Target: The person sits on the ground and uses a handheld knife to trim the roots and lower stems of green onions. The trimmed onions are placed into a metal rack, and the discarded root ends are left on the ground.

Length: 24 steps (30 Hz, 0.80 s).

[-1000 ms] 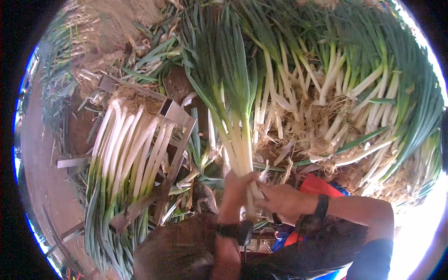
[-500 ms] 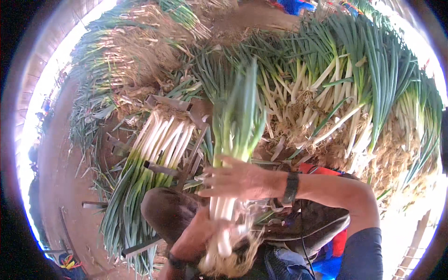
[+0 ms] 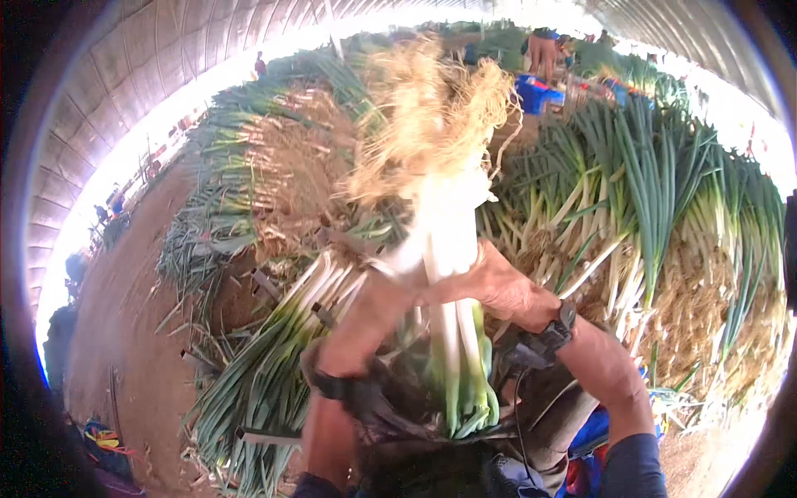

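A bunch of green onions [image 3: 448,365] stands upright in front of me, roots up and green leaves down by my lap. Its tangled tan roots [image 3: 432,124] rise high in the view, and its white stalks look overexposed and blurred. My right hand [image 3: 506,286] is wrapped round the stalks from the right. My left hand [image 3: 369,311], smeared by motion, closes on the same bunch from the left; its fingertips are partly lost in the glare. Left of my lap, more green onions [image 3: 299,319] lie in a metal rack [image 3: 270,437], roots away from me.
Large heaps of green onions [image 3: 656,199] lie at the right, roots toward me. Another heap [image 3: 282,166] covers the far left. Bare brown ground [image 3: 124,332] runs along the left side. A blue object [image 3: 538,93] and another person [image 3: 544,56] are at the back.
The bunch has turned end for end: its roots were low near my lap and now point up. Both hands have shifted on it, and my view has tilted up.
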{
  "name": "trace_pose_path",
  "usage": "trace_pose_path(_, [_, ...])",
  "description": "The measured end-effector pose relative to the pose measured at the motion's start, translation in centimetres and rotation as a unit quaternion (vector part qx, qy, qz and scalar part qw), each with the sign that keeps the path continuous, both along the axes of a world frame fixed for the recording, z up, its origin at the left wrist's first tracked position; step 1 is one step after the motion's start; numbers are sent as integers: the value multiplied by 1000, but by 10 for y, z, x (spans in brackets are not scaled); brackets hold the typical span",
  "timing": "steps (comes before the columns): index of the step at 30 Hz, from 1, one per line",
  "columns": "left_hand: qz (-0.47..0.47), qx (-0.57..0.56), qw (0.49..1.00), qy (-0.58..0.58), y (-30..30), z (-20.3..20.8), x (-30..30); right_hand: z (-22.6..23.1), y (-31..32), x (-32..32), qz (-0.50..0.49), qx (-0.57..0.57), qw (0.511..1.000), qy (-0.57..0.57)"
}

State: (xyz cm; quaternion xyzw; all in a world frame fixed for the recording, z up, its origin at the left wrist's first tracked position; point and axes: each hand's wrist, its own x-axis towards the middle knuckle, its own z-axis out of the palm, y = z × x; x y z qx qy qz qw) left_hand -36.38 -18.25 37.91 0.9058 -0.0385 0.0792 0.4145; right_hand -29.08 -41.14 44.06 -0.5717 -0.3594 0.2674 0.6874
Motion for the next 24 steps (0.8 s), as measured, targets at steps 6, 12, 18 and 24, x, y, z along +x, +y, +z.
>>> trace_pose_path(6, [-214,-471,851,84,-102,-57,7,-14,-4,-6,-204,-24,971,-124])
trace_pose_path(12, [-44,-396,909,121,-106,-60,19,11,-26,9,-484,-194,658,-543])
trace_pose_path(18, [-38,-291,948,122,-100,-76,28,40,-40,40,-372,-262,544,-705])
trace_pose_path(24, [-88,-239,960,118,-100,-69,35,66,-98,123,-420,-123,888,-138])
